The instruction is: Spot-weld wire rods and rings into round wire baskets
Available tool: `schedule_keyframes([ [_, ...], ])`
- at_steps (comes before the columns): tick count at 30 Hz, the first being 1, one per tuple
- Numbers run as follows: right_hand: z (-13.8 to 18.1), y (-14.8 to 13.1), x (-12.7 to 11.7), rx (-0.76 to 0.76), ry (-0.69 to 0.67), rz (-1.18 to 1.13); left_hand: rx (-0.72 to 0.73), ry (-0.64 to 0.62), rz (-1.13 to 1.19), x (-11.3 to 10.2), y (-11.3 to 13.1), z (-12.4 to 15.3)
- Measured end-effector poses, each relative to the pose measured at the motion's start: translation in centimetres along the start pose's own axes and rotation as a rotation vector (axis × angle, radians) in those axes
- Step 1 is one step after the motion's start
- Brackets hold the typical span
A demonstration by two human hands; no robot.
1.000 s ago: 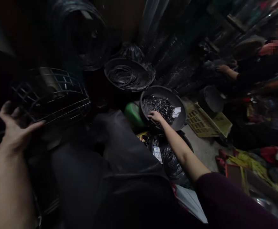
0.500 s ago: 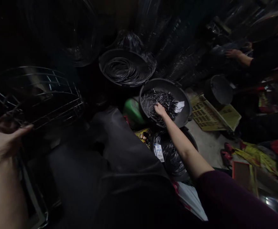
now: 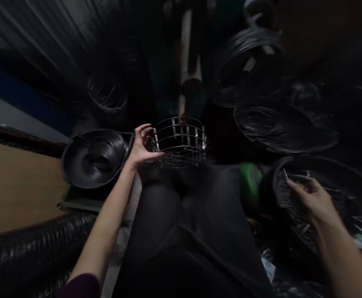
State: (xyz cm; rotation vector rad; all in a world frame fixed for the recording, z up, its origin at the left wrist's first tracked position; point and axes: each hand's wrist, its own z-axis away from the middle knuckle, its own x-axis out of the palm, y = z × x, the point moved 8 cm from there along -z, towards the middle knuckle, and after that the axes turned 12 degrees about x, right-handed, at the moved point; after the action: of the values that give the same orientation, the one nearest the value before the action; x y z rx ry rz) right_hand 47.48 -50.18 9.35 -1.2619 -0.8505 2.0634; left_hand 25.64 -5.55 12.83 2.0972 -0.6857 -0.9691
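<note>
My left hand (image 3: 143, 145) grips the left rim of a round metal wire basket (image 3: 179, 142) that sits beyond my dark-trousered knees. My right hand (image 3: 310, 198) is over a black basin of nails (image 3: 317, 207) at the right, fingers pinched on a few thin nails that stick out above them.
Coils of black wire fill a basin (image 3: 94, 157) at the left and another (image 3: 280, 128) at the right rear. More wire rolls (image 3: 108, 93) stand behind. A green container (image 3: 249, 186) sits beside the nail basin. A wooden board (image 3: 16, 186) and a ribbed black roll (image 3: 28, 252) lie at the left.
My view has swung left, so the basket now sits at centre and the nail basin at the right. My right hand has lifted from the nail pile holding nails. The other person is out of view.
</note>
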Motion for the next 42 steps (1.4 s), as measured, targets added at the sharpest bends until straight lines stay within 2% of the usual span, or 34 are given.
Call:
schedule_keyframes([
  [1,0.9,-1.2,0.6,0.049,0.018,-0.117,0.040,-0.036,-0.069,0.3,1.1,0.1],
  [2,1.9,-2.8,1.9,0.086,-0.022,-0.186,0.083,-0.083,-0.138,0.8,2.2,0.0],
  [5,5.2,-9.9,9.3,0.020,-0.383,-0.153,0.204,-0.221,-0.303,2.9,5.6,-0.5],
  [7,6.2,-13.9,13.7,-0.068,-0.550,-0.055,0.247,-0.272,-0.369,4.1,7.1,-0.9],
  [8,6.3,-15.5,15.2,-0.141,-0.564,-0.006,0.260,-0.289,-0.386,4.5,7.5,-1.1],
  [10,6.2,-18.0,16.9,-0.343,-0.465,0.123,0.285,-0.311,-0.398,5.1,8.1,-1.2],
  [14,8.2,-20.1,18.1,-0.778,-0.127,0.526,0.308,-0.294,-0.384,4.8,8.0,-0.9],
  [16,9.3,-20.0,18.8,-0.905,-0.048,0.710,0.287,-0.268,-0.367,4.4,7.6,-0.8],
  [19,9.8,-20.0,19.4,-1.004,0.005,0.878,0.252,-0.238,-0.342,4.0,6.9,-1.0],
  [26,8.6,-21.8,19.2,-1.094,0.053,0.958,0.245,-0.209,-0.300,4.3,6.2,-2.7],
  [37,7.3,-23.2,19.1,-1.110,0.063,0.945,0.259,-0.195,-0.309,3.8,5.6,-4.4],
  [42,6.4,-23.8,19.4,-1.069,0.051,0.974,0.253,-0.215,-0.316,3.7,4.8,-5.3],
])
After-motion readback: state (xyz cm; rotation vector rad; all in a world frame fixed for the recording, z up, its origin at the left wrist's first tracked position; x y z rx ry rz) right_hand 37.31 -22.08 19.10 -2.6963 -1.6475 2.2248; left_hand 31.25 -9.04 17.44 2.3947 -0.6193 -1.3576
